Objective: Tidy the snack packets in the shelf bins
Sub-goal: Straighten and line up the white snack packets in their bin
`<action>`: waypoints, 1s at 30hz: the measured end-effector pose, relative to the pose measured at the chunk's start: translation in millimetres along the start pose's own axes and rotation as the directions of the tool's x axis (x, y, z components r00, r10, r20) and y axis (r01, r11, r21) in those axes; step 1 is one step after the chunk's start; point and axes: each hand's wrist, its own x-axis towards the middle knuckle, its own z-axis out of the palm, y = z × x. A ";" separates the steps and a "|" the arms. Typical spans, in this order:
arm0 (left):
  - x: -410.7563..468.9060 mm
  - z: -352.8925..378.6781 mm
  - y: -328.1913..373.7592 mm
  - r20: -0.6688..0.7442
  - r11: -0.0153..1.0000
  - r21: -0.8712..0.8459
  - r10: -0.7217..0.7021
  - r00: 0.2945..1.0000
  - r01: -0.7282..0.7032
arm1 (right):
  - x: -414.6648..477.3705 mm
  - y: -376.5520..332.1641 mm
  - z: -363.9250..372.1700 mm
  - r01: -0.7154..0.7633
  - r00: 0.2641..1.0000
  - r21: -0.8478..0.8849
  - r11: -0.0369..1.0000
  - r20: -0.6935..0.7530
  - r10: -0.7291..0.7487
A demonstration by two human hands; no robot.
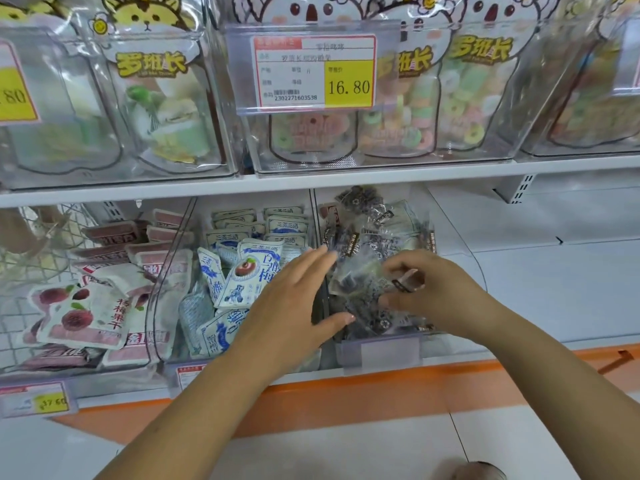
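Over dark packets (375, 237), left grip (294, 303) spread flat, right grip (436, 289) pinching one.

The right-hand bin (381, 349) held clear packets (372, 233) of dark pieces with black labels, heaped loose and crumpled at all angles. I pinched one clear packet (356, 280) in my right hand (429, 289) just above the heap. My left hand (294, 299) lay with straight fingers over the wall between that bin and the middle bin (194, 362). There the blue-and-white packets (242, 277) stood in rows at the back and lay askew at the front. In the left bin (86, 372), pink-and-white packets (83, 318) showing red berries were stacked behind and slumped flat in front.
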 end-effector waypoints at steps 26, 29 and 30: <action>12.2 9.1 13.7 -0.039 0.977 0.031 0.211 0.977 -0.210 | 30.9 26.2 3.8 0.064 0.986 -0.274 0.959 0.164 -0.019; 11.3 9.3 14.1 -0.022 0.979 0.036 0.203 0.979 -0.202 | 34.3 28.2 4.4 0.016 0.979 -0.262 0.965 0.200 0.039; 11.4 9.5 14.5 -0.009 0.979 0.047 0.197 0.980 -0.197 | 34.3 28.6 4.7 -0.013 0.978 -0.233 0.972 0.202 0.061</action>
